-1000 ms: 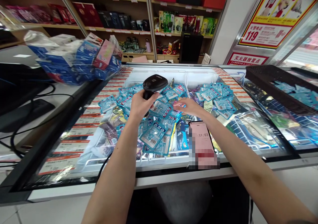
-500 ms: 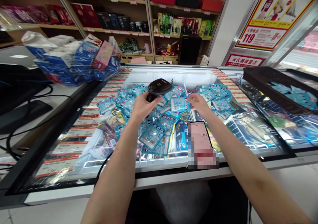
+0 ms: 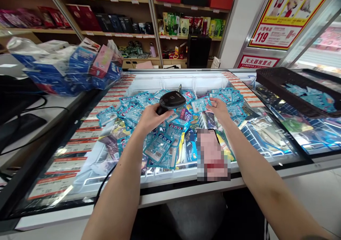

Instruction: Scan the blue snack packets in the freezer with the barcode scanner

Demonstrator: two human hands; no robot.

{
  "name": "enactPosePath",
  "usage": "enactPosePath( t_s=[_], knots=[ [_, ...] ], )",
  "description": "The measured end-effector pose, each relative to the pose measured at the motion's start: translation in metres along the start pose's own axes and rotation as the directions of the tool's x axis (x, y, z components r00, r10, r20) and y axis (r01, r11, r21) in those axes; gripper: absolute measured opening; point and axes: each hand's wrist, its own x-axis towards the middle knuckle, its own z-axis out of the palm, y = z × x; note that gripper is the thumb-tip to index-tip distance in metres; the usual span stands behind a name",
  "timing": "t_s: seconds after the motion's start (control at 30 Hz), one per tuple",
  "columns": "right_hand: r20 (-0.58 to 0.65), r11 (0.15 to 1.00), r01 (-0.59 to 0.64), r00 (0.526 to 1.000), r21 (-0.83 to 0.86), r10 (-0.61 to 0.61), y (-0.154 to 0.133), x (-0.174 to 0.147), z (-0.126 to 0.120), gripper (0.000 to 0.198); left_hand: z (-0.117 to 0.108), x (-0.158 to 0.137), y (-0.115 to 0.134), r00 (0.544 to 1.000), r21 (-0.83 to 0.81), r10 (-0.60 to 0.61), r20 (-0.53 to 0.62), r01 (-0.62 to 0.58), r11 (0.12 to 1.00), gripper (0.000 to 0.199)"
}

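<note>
My left hand (image 3: 152,118) is closed around the handle of a black barcode scanner (image 3: 172,99), whose head points right. Between the fingers and thumb of my right hand (image 3: 218,108) is a small blue packet (image 3: 200,105), its barcode end to the left. Many similar blue packets (image 3: 158,147) lie in a loose pile on the glass lid (image 3: 87,162) below and beyond my left hand. A smaller group of blue packets (image 3: 234,97) lies behind my right hand. A phone (image 3: 213,151), partly blurred out, rests on the glass between my forearms.
Blue boxes in clear plastic (image 3: 48,67) stand at the left, beside black cables. A dark brown basket (image 3: 282,91) with more blue packets sits at the right. Shelves of goods (image 3: 117,34) line the back. Price labels (image 3: 69,146) run along the lid's left side.
The blue packet in my right hand has tilted and now shows its barcode at the left. The scanner stays in my left hand. The whole view has shifted slightly.
</note>
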Motion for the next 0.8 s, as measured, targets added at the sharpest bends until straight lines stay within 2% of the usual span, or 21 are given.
enactPosePath(
  t_s=[0.13, 0.4, 0.8],
  knots=[
    [-0.039, 0.997, 0.056, 0.998, 0.052, -0.054, 0.003, 0.003, -0.001, 0.054, 0.002, -0.003, 0.003, 0.998, 0.002, 0.026, 0.062, -0.026, 1.000, 0.049],
    [-0.006, 0.996, 0.082, 0.997, 0.040, -0.082, 0.000, 0.002, 0.003, 0.053, 0.003, -0.007, 0.016, 0.990, 0.025, 0.058, 0.126, -0.061, 0.998, 0.044],
    [-0.016, 0.995, 0.072, 0.997, 0.070, -0.071, 0.002, 0.003, 0.003, 0.055, 0.001, -0.007, 0.020, 0.986, 0.026, 0.005, 0.166, -0.010, 1.000, 0.041]
  ],
)
